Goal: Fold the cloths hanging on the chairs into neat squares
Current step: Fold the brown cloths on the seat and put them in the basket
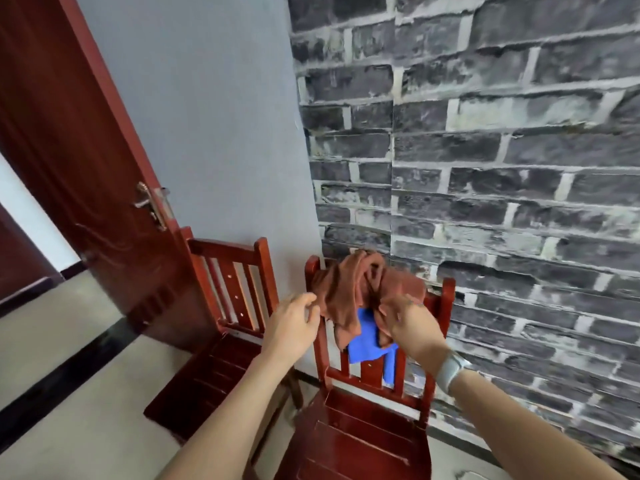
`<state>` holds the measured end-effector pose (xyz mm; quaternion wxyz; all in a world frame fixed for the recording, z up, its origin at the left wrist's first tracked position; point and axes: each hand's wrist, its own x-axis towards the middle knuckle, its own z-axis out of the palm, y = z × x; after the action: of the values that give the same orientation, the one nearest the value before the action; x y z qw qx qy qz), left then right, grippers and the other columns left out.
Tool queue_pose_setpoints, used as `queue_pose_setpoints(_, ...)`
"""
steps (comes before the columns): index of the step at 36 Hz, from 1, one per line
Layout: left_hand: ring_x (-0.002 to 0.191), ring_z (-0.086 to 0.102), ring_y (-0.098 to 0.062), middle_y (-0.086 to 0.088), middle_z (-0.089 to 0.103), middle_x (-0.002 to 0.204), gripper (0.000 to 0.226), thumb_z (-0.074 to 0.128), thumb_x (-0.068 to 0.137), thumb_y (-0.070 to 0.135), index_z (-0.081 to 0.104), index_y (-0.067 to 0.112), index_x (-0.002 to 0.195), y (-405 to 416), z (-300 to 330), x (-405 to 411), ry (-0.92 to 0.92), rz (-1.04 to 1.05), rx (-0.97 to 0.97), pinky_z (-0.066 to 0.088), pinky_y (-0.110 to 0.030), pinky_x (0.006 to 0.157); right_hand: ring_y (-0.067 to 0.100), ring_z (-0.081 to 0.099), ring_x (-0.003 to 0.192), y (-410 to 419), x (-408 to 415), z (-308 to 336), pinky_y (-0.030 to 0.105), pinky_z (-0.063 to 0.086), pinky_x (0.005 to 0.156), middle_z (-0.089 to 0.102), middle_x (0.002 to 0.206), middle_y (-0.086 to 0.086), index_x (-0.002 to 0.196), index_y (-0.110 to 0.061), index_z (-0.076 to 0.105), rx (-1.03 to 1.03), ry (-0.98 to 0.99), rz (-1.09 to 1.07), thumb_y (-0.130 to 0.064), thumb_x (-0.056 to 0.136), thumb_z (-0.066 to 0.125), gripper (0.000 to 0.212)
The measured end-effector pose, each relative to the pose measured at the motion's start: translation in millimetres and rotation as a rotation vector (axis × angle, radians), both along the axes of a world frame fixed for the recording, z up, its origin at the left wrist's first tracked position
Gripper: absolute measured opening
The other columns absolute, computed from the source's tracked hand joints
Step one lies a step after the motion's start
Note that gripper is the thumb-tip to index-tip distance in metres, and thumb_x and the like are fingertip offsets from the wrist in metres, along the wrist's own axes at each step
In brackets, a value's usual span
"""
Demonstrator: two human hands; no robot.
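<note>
Head view, items as I see them. Brown cloth [349,292]: bunched over the top rail of the red wooden chair [367,434], between my two hands. Blue cloth [369,341]: hanging on the same chair back, below the brown one, just beside the right hand. Right hand [408,323]: fingers curled, pinching a fold of the brown cloth. Left hand [294,323]: fingers loosely bent, holding nothing, just beside the cloth's edge. Second red chair [221,327]: beyond the left hand. Wristband [450,370]: on right wrist.
</note>
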<state>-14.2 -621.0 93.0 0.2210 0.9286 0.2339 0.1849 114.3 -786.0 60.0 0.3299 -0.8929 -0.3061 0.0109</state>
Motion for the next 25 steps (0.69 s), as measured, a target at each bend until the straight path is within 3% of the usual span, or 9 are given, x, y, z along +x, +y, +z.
queue_pose_setpoints(5, 0.108, 0.057, -0.019, -0.002, 0.059, 0.117, 0.032, 0.046, 0.092, 0.027, 0.054, 0.018, 0.122, 26.5, -20.4, 65.8, 0.064, -0.053, -0.11, 0.046, -0.032, 0.09, 0.034, 0.049, 0.106, 33.0, 45.0, -9.2, 0.041, 0.041, 0.09, 0.058, 0.109, 0.013, 0.114, -0.01, 0.059, -0.055, -0.059, -0.096, -0.012, 0.089, 0.042, 0.03)
queue_pose_setpoints(9, 0.121, 0.045, -0.021, -0.004, 0.048, 0.128, 0.042, 0.048, 0.091, 0.031, 0.046, 0.015, 0.13, 35.1, -37.1, 100.6, 0.071, -0.089, -0.078, 0.039, -0.032, 0.097, 0.034, 0.048, 0.108, 48.2, 60.2, -17.0, 0.043, 0.04, 0.095, 0.057, 0.116, 0.01, 0.116, -0.013, 0.058, -0.091, -0.047, -0.209, -0.038, 0.082, 0.025, 0.054)
queue_pose_setpoints(13, 0.124, 0.038, -0.026, -0.006, 0.04, 0.135, 0.061, 0.051, 0.086, 0.047, 0.035, 0.016, 0.136, 41.7, -48.1, 138.2, 0.126, -0.098, 0.034, 0.039, -0.038, 0.097, 0.027, 0.042, 0.12, 50.8, 70.0, -26.7, 0.037, 0.033, 0.099, 0.049, 0.125, 0.006, 0.128, -0.019, 0.047, -0.19, 0.011, -0.257, -0.032, 0.089, 0.046, 0.041)
queue_pose_setpoints(16, 0.123, 0.039, -0.027, -0.005, 0.041, 0.134, 0.064, 0.052, 0.084, 0.052, 0.036, 0.016, 0.134, 47.2, -58.1, 163.9, 0.229, -0.096, 0.114, 0.041, -0.04, 0.093, 0.026, 0.044, 0.121, 48.7, 71.8, -33.5, 0.035, 0.035, 0.1, 0.048, 0.127, 0.005, 0.132, -0.019, 0.044, -0.198, 0.084, -0.238, -0.028, 0.091, 0.046, 0.042)
queue_pose_setpoints(21, 0.106, 0.055, -0.029, -0.008, 0.06, 0.108, 0.024, 0.05, 0.089, 0.032, 0.057, 0.012, 0.101, 65.1, -51.9, 185.5, 0.165, -0.132, 0.073, 0.045, -0.038, 0.077, 0.025, 0.046, 0.121, 45.9, 72.7, -31.6, 0.036, 0.037, 0.099, 0.049, 0.127, 0.003, 0.131, -0.02, 0.046, -0.216, 0.089, -0.239, -0.023, 0.091, 0.043, 0.041)
queue_pose_setpoints(25, 0.083, 0.059, -0.035, -0.016, 0.061, 0.078, 0.026, 0.051, 0.083, 0.032, 0.053, 0.007, 0.075, 92.0, -25.3, 196.8, 0.02, -0.184, -0.182, 0.044, -0.04, 0.071, 0.021, 0.047, 0.12, 48.1, 74.7, -17.7, 0.04, 0.041, 0.098, 0.054, 0.125, 0.001, 0.127, -0.028, 0.05, -0.141, 0.088, -0.285, -0.028, 0.086, 0.037, 0.043)
